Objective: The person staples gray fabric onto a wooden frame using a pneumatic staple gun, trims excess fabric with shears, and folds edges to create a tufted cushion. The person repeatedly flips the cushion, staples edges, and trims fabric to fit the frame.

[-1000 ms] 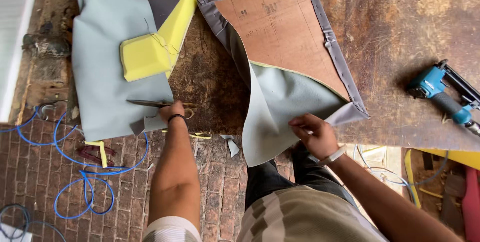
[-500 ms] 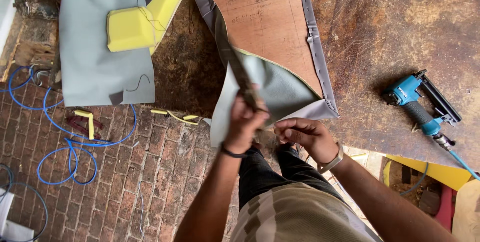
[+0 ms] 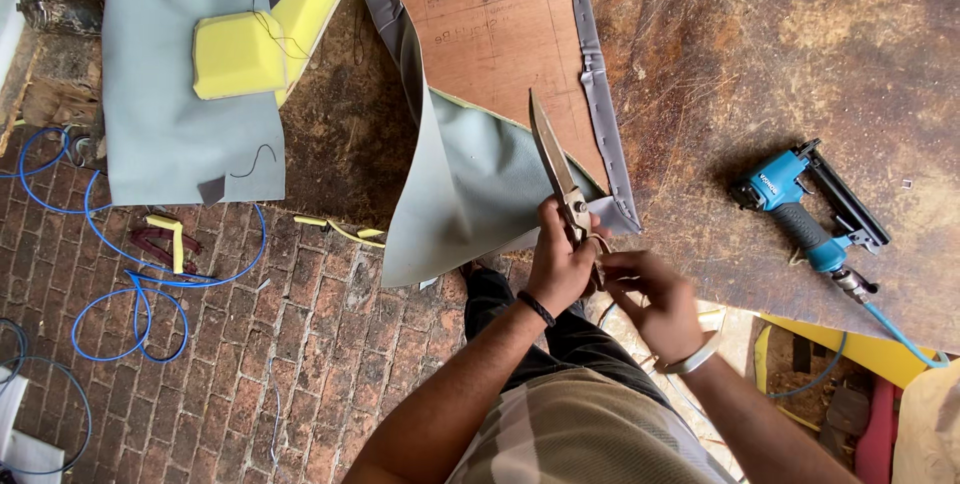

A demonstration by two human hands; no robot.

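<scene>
My left hand (image 3: 558,256), with a black band on the wrist, grips a pair of large scissors (image 3: 556,159) near the handles. The blades point up over a loose grey-green fabric flap (image 3: 455,194). My right hand (image 3: 652,302), wearing a silver bracelet, is blurred, and its fingers are closed on the scissors' handle loops just right of my left hand. The flap hangs off a brown board panel (image 3: 490,34) that has grey fabric stapled along its edges. The panel lies on a worn wooden table (image 3: 780,54).
A blue pneumatic staple gun (image 3: 805,209) lies on the table to the right, its hose running off the edge. At upper left, yellow foam (image 3: 240,52) sits on a grey fabric piece (image 3: 170,144). A blue hose (image 3: 140,289) loops over the brick floor.
My left hand picked the scissors up from the left part of the table and brought them to the fabric flap. My right hand let go of the flap and moved to the handles.
</scene>
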